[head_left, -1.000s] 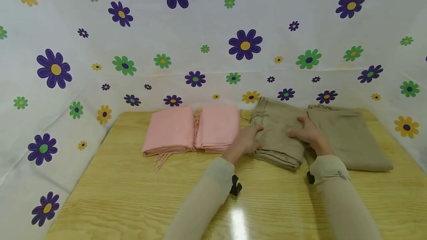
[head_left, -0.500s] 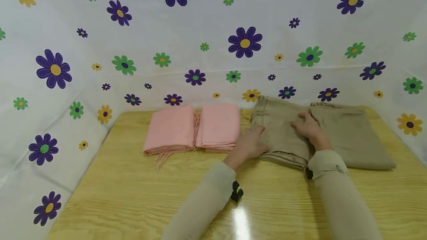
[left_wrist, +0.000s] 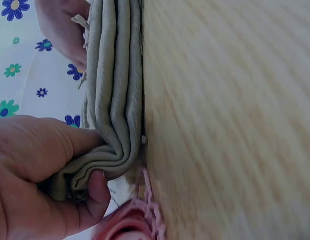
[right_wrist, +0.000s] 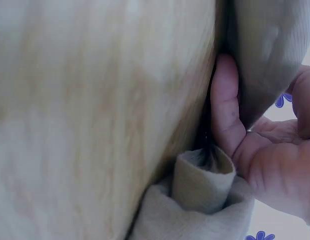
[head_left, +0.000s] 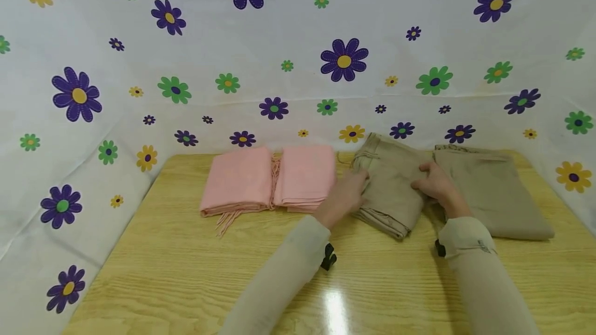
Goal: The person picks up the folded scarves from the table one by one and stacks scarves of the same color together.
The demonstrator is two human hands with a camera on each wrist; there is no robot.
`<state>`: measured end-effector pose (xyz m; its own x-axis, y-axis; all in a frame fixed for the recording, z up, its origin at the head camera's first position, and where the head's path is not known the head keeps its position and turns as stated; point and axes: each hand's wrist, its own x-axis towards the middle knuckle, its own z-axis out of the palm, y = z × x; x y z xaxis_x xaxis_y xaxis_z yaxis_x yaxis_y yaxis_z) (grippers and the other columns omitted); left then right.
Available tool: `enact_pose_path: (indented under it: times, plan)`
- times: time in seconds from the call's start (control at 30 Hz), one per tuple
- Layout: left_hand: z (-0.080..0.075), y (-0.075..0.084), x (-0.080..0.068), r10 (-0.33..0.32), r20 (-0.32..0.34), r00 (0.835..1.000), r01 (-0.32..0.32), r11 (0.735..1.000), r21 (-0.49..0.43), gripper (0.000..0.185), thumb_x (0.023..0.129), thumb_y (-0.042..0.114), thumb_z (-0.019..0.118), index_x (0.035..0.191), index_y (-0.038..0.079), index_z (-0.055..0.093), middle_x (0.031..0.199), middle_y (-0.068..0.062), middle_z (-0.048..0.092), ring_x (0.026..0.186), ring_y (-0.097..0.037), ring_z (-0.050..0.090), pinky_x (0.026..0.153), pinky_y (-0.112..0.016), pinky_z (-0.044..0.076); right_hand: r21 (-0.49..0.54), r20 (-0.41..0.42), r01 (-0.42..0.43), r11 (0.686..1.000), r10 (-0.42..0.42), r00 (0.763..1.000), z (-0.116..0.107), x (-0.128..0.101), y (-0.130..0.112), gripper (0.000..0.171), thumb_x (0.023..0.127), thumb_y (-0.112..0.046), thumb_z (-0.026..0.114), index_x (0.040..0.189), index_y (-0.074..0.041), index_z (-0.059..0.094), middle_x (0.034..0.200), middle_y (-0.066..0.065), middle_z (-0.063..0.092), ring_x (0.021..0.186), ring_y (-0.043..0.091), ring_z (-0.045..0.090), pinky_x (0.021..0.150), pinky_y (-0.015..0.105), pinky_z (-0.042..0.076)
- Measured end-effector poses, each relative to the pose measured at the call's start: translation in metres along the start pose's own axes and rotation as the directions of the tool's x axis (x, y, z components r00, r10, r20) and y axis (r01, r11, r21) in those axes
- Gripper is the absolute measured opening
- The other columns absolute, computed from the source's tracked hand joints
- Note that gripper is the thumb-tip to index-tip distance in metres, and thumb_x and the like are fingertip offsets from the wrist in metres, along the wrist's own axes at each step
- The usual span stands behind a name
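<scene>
A folded tan cloth (head_left: 390, 190) lies on the wooden table (head_left: 186, 273), between two folded pink cloths and a second tan cloth. My left hand (head_left: 348, 193) pinches its left edge. In the left wrist view the left hand (left_wrist: 39, 165) has its thumb under the stacked layers (left_wrist: 114, 100) and its fingers over them. My right hand (head_left: 434, 182) holds the cloth's right edge. In the right wrist view its thumb (right_wrist: 226, 100) is tucked between the table and the cloth (right_wrist: 260, 45).
Two folded pink cloths (head_left: 237, 180) (head_left: 304, 174) with fringes lie side by side left of the tan one. A larger folded tan cloth (head_left: 486, 193) lies at the right. A flowered white sheet (head_left: 288, 40) walls the table at the back and sides.
The tan cloth between my hands has swung, its near corner moving left. My left hand has slid farther up its left edge, and the right hand stays on the right edge.
</scene>
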<state>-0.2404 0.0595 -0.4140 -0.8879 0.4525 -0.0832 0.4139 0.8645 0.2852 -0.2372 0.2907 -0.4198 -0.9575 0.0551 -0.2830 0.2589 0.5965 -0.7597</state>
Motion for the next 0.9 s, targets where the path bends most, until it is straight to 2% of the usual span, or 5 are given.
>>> enact_pose_path:
  times: [0.2, 0.43, 0.53, 0.67, 0.9]
  plan:
    - [0.003, 0.005, -0.008, 0.000, -0.109, 0.994, 0.024, 0.976, 0.217, 0.038, 0.095, 0.027, 0.068, 0.128, 0.014, 0.055, 0.120, -0.016, 0.056, 0.104, -0.030, 0.059, 0.073, -0.037, 0.056, 0.024, -0.043, 0.005, 1.000, -0.004, 0.999, -0.001, -0.001, 0.002, 0.077, 0.090, -0.012, 0.062, 0.150, 0.011, 0.020, 0.145, 0.042, 0.026, 0.093, 0.036, 0.056, 0.059, 0.035, 0.052]
    - [0.020, 0.034, -0.022, 0.069, -0.176, 0.982, 0.049, 0.806, 0.590, 0.028, 0.104, 0.030, 0.052, 0.131, 0.026, 0.056, 0.141, -0.012, 0.044, 0.128, -0.027, 0.041, 0.097, -0.038, 0.042, 0.030, -0.030, 0.007, 1.000, -0.007, 1.000, -0.005, 0.001, 0.006, 0.086, 0.089, -0.011, 0.064, 0.154, 0.006, 0.010, 0.147, 0.044, 0.023, 0.081, 0.028, 0.059, 0.059, 0.032, 0.052]
    - [0.025, 0.045, -0.027, 0.056, -0.131, 0.990, 0.027, 0.832, 0.554, 0.022, 0.106, 0.026, 0.047, 0.122, 0.024, 0.062, 0.133, -0.010, 0.050, 0.121, -0.026, 0.046, 0.098, -0.037, 0.043, 0.017, -0.020, 0.011, 1.000, -0.011, 1.000, -0.005, 0.002, 0.006, 0.084, 0.089, -0.011, 0.064, 0.153, 0.008, 0.012, 0.146, 0.044, 0.024, 0.073, 0.023, 0.059, 0.059, 0.033, 0.053]
    - [0.029, 0.055, -0.031, -0.061, -0.050, 0.997, 0.076, 0.905, 0.419, 0.039, 0.105, 0.047, 0.042, 0.125, 0.020, 0.062, 0.124, -0.012, 0.055, 0.111, -0.029, 0.052, 0.083, -0.040, 0.051, 0.008, -0.022, 0.013, 1.000, -0.013, 1.000, -0.004, 0.003, 0.004, 0.083, 0.088, -0.011, 0.063, 0.152, 0.010, 0.014, 0.146, 0.044, 0.025, 0.085, 0.032, 0.061, 0.061, 0.035, 0.054]
    - [0.022, 0.054, -0.028, -0.132, 0.024, 0.991, 0.117, 0.939, 0.323, 0.075, 0.090, 0.074, 0.045, 0.145, 0.023, 0.048, 0.144, -0.014, 0.045, 0.128, -0.035, 0.044, 0.082, -0.056, 0.054, -0.039, -0.015, 0.036, 0.999, -0.037, 0.999, -0.007, -0.002, -0.003, 0.084, 0.086, -0.008, 0.063, 0.150, 0.013, 0.014, 0.140, 0.047, 0.028, 0.093, 0.041, 0.060, 0.059, 0.037, 0.056]
